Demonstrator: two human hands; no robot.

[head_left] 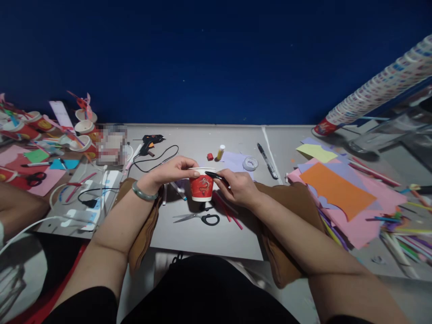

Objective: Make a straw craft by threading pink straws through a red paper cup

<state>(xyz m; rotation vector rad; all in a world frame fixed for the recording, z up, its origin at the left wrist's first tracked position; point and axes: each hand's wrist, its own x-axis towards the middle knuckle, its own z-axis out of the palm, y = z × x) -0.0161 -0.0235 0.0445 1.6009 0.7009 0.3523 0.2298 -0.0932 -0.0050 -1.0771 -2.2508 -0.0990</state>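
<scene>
My left hand (178, 170) is closed on a red paper cup (201, 186) with a white rim and a white base band, thumb at the rim. The cup is held upright above the table. In the grip of my right hand (238, 188) is a slim black pen-like tool (213, 175); its tip lies against the upper side of the cup. Whether it is a pen or a knife I cannot tell. Below the cup lies a pair of scissors (202, 218) with black handles, beside some pink-red sticks (227, 209).
Behind my hands are a glue stick (220, 152), its red cap (210, 156), a tape roll (250, 163), a black pen (267, 160) and a corded glue gun (150, 143). Coloured paper (337, 189) and a long cup stack (378, 85) are right. A power strip (104, 193) lies left, near another person's arm (16, 204).
</scene>
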